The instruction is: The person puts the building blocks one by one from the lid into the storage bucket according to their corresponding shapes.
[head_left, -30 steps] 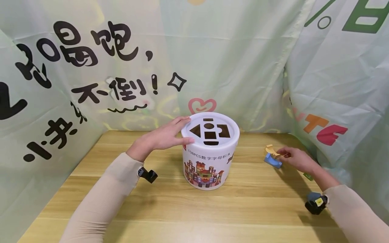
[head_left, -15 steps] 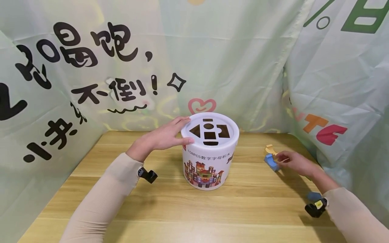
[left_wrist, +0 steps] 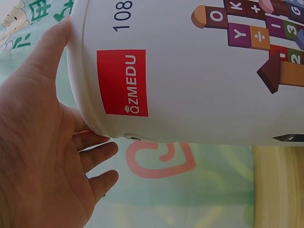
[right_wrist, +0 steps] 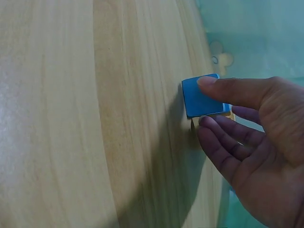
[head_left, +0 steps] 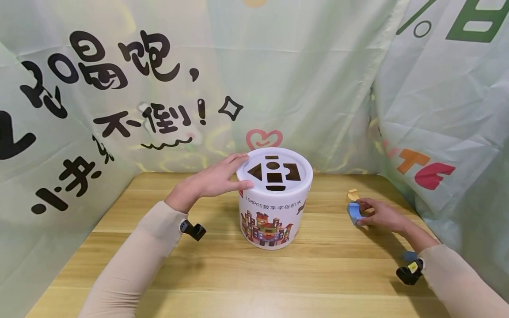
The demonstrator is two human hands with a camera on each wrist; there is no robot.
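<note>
Blue block (right_wrist: pixel 198 102), likely light and stiff: my right hand (right_wrist: pixel 273 152) is pinching it, thumb on its easily gripped flat face.

Block in my right hand (head_left: pixel 383 215): plain blue block (head_left: pixel 354 213). Just far of it, yellow block (head_left: pixel 352 194); nearer right, a duller blue piece (head_left: pixel 410 255). Bucket (head_left: pixel 274 205): white, black text, multicolour castle print (head_left: pixel 266 227), red label (left_wrist: pixel 122 83) with white lettering. Lid (head_left: pixel 292 159): white, dark cutouts. Table (head_left: pixel 238 274): light tan, wood-grain streaks. Cloth (head_left: pixel 318 88): pale green, black characters (head_left: pixel 202 107) far left, pinkish-red heart (head_left: pixel 248 138) far middle, orange and red letters (head_left: pixel 433 176) right, green shape (head_left: pixel 457 31) far right. My sleeves (head_left: pixel 131 260): plain beige. Right wrist camera (head_left: pixel 408 275): black, yellow sticker (head_left: pixel 413 267).
</note>
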